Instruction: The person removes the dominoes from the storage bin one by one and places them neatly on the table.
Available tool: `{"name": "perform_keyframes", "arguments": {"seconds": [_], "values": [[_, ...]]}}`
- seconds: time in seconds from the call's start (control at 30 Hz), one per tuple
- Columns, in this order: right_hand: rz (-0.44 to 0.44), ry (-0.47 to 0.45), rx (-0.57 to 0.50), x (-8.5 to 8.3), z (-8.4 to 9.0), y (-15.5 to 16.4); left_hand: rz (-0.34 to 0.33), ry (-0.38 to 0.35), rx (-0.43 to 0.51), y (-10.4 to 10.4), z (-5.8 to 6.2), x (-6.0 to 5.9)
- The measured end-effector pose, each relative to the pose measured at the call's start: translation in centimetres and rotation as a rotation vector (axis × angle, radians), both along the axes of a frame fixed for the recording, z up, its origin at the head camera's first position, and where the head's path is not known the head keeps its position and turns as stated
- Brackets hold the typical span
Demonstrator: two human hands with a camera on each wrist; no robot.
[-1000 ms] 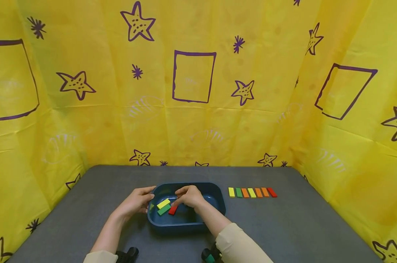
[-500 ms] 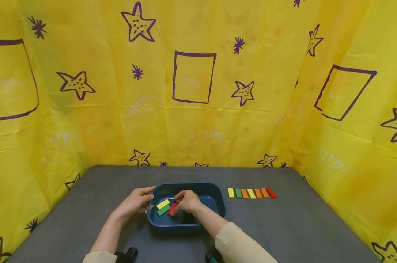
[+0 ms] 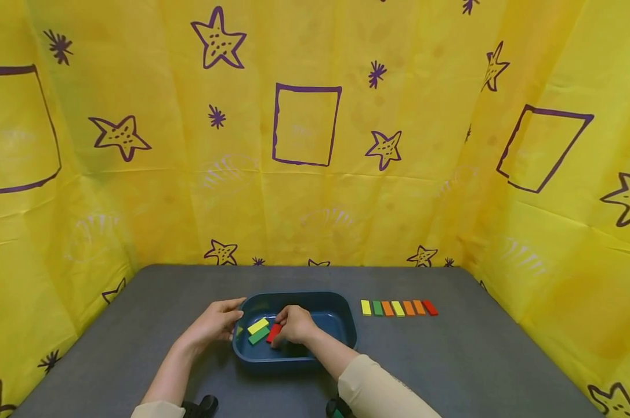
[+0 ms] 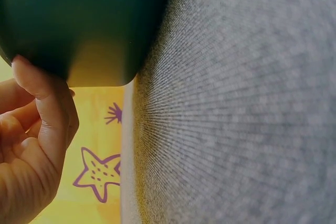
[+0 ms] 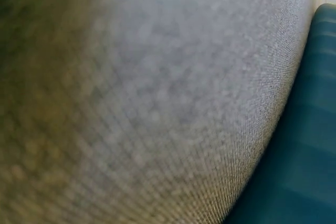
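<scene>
While the left hand (image 3: 214, 324) steadies the blue tub (image 3: 341, 307), the right hand (image 3: 294, 325) pinches the red block (image 3: 273, 332)

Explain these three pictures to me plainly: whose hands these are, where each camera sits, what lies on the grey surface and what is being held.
No machine here: a person works with two bare hands. The wide picture comes from a camera on the head, looking down at a grey table inside yellow star-printed curtains. The other two come from cameras on the wrists, so close that they show mostly grey cloth and the wall of the blue tub. The left hand rests on the tub's left rim. The right hand reaches inside and touches a red block, beside a yellow block and a green block. A row of seven coloured blocks lies to the right of the tub.
</scene>
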State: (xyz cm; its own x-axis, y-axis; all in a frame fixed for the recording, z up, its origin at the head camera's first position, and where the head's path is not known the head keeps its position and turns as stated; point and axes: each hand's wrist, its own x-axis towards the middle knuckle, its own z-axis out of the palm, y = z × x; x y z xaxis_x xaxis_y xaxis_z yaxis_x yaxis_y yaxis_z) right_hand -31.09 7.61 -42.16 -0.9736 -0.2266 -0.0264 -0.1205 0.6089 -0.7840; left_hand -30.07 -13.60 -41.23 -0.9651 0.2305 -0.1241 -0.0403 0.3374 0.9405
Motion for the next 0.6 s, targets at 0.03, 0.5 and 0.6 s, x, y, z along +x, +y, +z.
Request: {"name": "perform_keyframes", "arguments": {"seconds": [0.03,0.5,0.6], "values": [[0.004,0.007,0.008,0.02,0.01,0.01,-0.001,0.001,0.002,0.01,0.0,0.0],[-0.012,0.023,-0.057,-0.22,0.23,0.55,-0.018,-0.003,0.021,-0.02,-0.02,0.04],[-0.027,0.005,-0.107,-0.21,0.41,0.63,-0.025,0.001,0.018,-0.04,0.0,0.01]]}}
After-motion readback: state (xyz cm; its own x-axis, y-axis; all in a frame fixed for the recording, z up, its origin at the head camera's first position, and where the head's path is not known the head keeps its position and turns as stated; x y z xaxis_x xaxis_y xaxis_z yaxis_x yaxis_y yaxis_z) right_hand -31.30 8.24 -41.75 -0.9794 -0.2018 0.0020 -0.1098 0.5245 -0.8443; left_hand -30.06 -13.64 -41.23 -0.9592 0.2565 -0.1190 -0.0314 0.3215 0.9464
